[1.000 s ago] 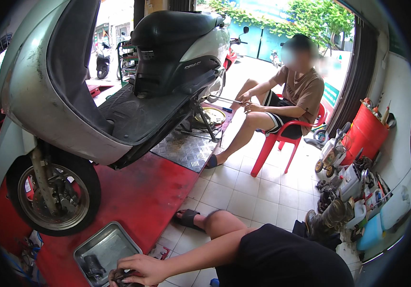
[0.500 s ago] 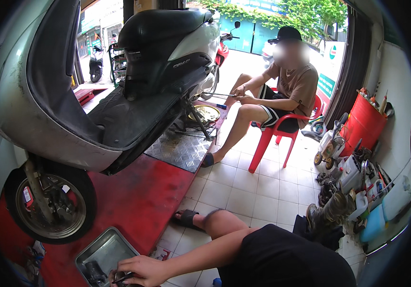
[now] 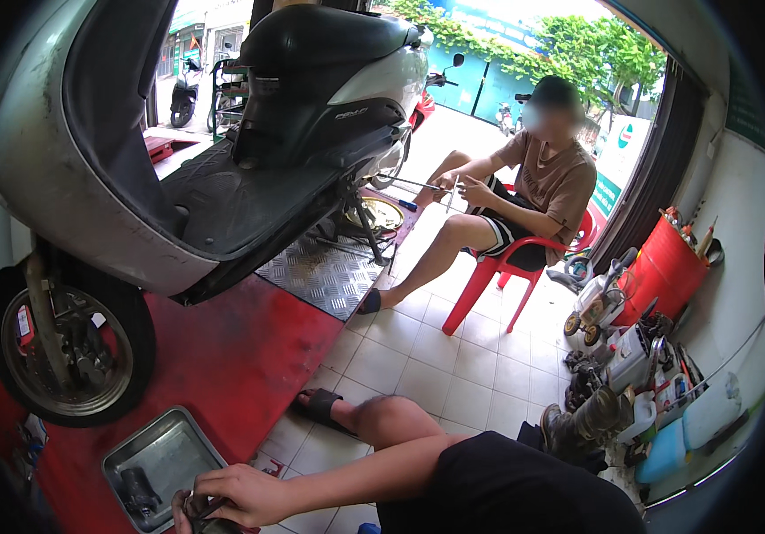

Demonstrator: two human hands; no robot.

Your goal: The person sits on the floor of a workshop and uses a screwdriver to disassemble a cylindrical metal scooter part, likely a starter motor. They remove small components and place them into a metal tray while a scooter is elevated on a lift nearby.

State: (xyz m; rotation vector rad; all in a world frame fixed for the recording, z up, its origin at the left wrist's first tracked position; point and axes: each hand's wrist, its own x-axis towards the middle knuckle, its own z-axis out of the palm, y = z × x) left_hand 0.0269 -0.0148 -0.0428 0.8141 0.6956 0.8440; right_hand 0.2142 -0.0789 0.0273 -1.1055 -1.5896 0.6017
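My right hand (image 3: pixel 242 495) reaches in at the lower left, its fingers curled over a dark, roundish part (image 3: pixel 209 514) that the picture's lower edge partly cuts off. I cannot make out what kind of part it is. Just beyond it, a shallow metal tray (image 3: pixel 172 433) rests on the red platform. Inside the tray lies a black cylindrical part (image 3: pixel 140 491), left of my fingers and apart from them. My right forearm crosses above my bent knee. My left hand does not show.
A grey and black scooter (image 3: pixel 311 67) stands on the red lift platform (image 3: pixel 213 347), front wheel (image 3: pixel 67 347) near the tray. Opposite, a co-worker on a red chair (image 3: pixel 525 267) holds a thin rod by the scooter's rear. Boots, jugs and a red drum (image 3: pixel 663 271) line the right wall.
The whole view has shifted, with the tray now further left and higher. My right hand still grips the dark part. The co-worker's hands have moved on the rod and their head is lower.
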